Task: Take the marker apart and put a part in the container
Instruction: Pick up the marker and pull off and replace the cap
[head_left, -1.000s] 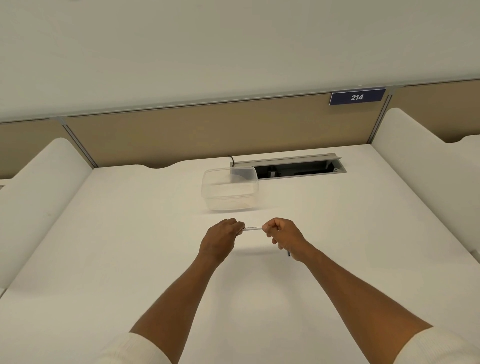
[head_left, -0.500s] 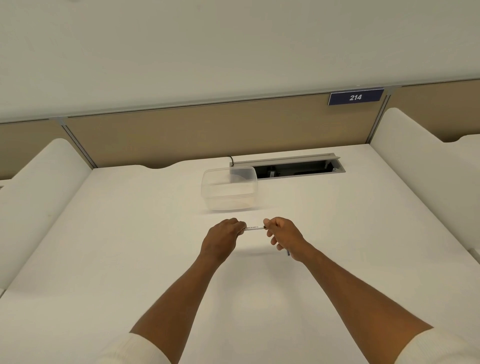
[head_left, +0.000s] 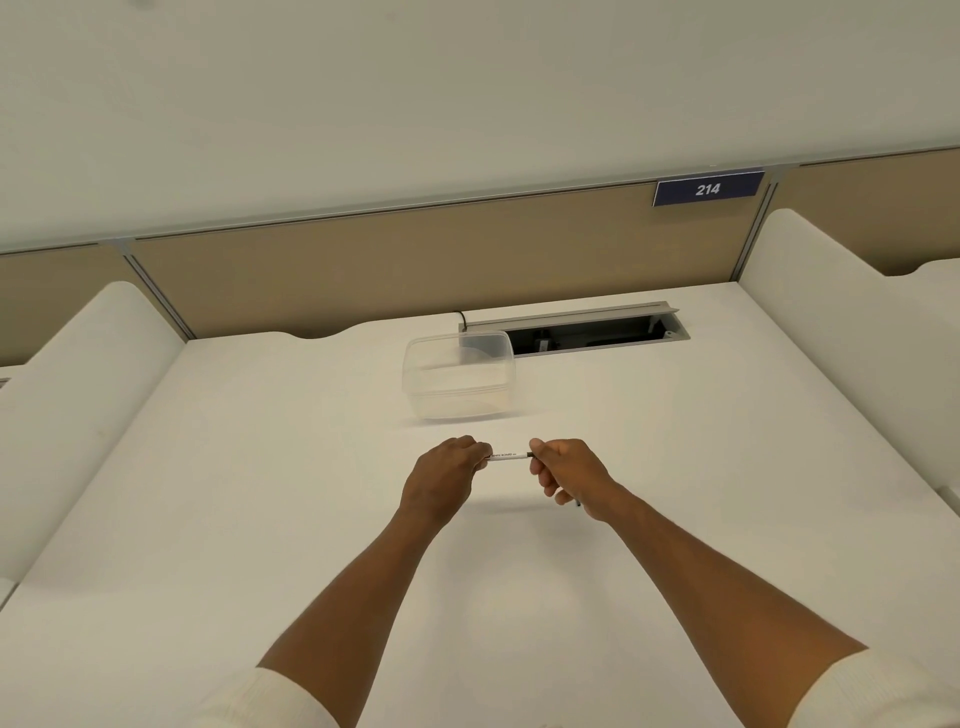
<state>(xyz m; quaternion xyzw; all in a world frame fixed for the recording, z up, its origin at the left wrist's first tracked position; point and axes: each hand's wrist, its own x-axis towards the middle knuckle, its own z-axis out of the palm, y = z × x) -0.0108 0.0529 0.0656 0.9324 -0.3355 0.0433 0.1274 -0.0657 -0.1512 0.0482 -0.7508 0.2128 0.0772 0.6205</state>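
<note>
A thin white marker (head_left: 508, 455) with small black print lies level between my two hands, just above the white desk (head_left: 260, 493). My left hand (head_left: 447, 475) is closed around its left end. My right hand (head_left: 563, 470) pinches its dark right end, and a thin dark piece (head_left: 578, 503) pokes out below that hand's heel. A clear, empty plastic container (head_left: 460, 376) stands on the desk a short way beyond my hands. Both ends of the marker are hidden in my fingers.
An open cable slot (head_left: 576, 330) with a grey rim sits behind the container, to its right. A tan partition with a blue 214 sign (head_left: 707, 188) closes the far side. White curved dividers (head_left: 88, 364) bound the desk left and right.
My hands have drawn slightly apart along the marker, so a little more of its white barrel shows between them. The container has not moved.
</note>
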